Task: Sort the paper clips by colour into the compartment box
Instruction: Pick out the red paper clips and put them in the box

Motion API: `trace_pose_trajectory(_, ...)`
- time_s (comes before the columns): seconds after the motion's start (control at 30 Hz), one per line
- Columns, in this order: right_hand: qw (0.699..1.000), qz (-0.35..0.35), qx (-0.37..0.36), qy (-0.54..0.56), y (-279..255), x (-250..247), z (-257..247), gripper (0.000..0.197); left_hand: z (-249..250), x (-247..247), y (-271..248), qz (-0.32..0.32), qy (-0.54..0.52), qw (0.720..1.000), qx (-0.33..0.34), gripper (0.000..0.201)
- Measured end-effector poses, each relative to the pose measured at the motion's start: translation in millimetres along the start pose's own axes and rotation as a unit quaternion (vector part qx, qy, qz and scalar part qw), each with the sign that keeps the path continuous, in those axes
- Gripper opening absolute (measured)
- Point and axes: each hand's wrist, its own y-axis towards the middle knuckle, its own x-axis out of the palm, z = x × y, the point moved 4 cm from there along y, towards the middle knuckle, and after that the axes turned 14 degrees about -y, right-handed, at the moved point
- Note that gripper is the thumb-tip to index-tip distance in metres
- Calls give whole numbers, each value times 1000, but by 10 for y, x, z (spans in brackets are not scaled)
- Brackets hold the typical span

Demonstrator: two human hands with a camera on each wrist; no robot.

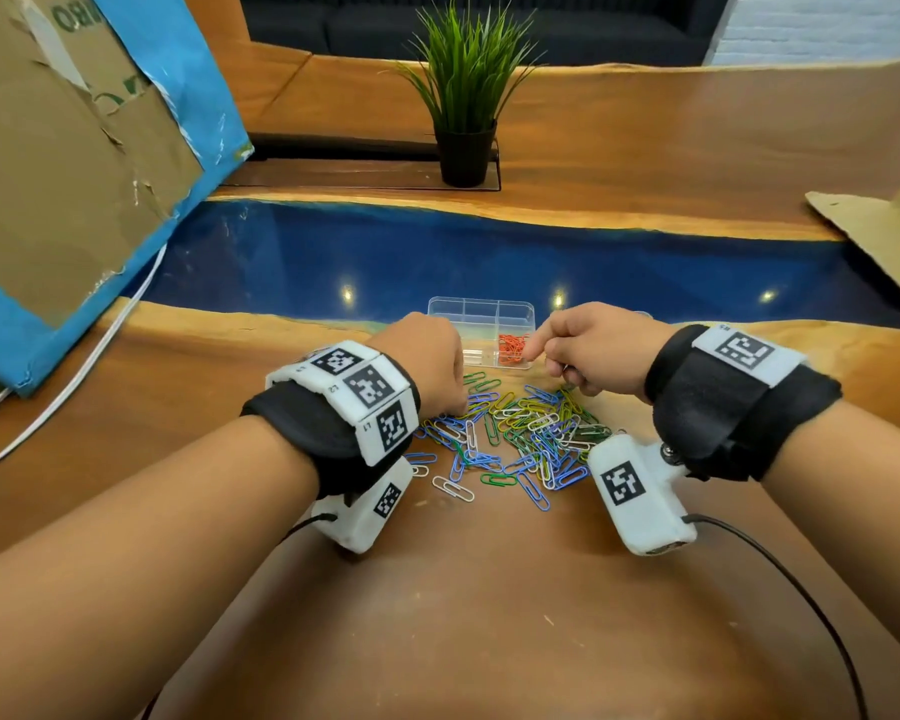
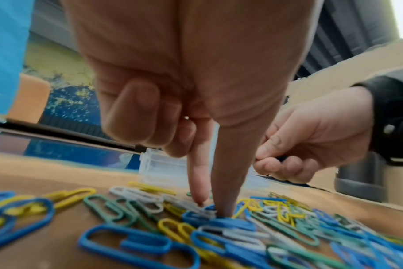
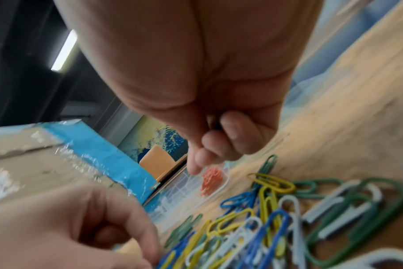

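A loose pile of blue, green, yellow and white paper clips (image 1: 515, 433) lies on the wooden table in front of a clear compartment box (image 1: 481, 310). Red clips (image 1: 513, 348) fill its near right compartment. My left hand (image 1: 455, 402) reaches down into the pile's left side. Its thumb and index finger tips (image 2: 199, 182) pinch a blue clip (image 2: 211, 208), and its other fingers are curled. My right hand (image 1: 546, 356) hovers by the box's right corner, index finger pointing at the red clips (image 3: 211, 179). Its curled fingers (image 2: 276, 163) hold something dark blue, apparently blue clips.
A potted plant (image 1: 466, 153) stands beyond the blue resin strip (image 1: 437, 262). Taped cardboard (image 1: 74, 174) leans at the left with a white cable (image 1: 74, 376) below it. More cardboard (image 1: 879, 236) lies at the right. Black camera cables (image 1: 801, 589) trail toward me.
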Motion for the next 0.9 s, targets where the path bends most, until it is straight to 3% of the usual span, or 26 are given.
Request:
trace_pose_trajectory(0.1, 983, 43, -20, -180, -8, 2, -72, 24, 26, 26, 8, -3, 20, 1000, 9, 16)
trace_pose_trajectory(0.17, 957, 53, -17, -283, -10, 30, -125, 29, 30, 35, 18, -11, 23, 1000, 4, 17)
trace_pose_trajectory(0.33, 929, 56, -14, -365, -3, 113, -155, 23, 2, 67, 38, -30, 10, 999, -14, 22)
trace_pose_trajectory(0.57, 947, 6, -16, -322, -47, 98, -129, 28, -32, 76, 23, -52, 4, 999, -16, 19)
trace_pose_trajectory(0.7, 977, -9, -3, -212, -62, 15, -91, 21, -70, 31, 16, -44, -24, 999, -16, 8)
trace_pose_trajectory(0.77, 995, -33, 28, -95, -51, 13, -57, 17, -70, -8, 15, -19, -22, 1000, -8, 9)
trace_pose_trajectory(0.9, 998, -30, 51, 12, -20, 6, 7, 21, -33, -10, 6, 4, 7, 1000, 0, 13)
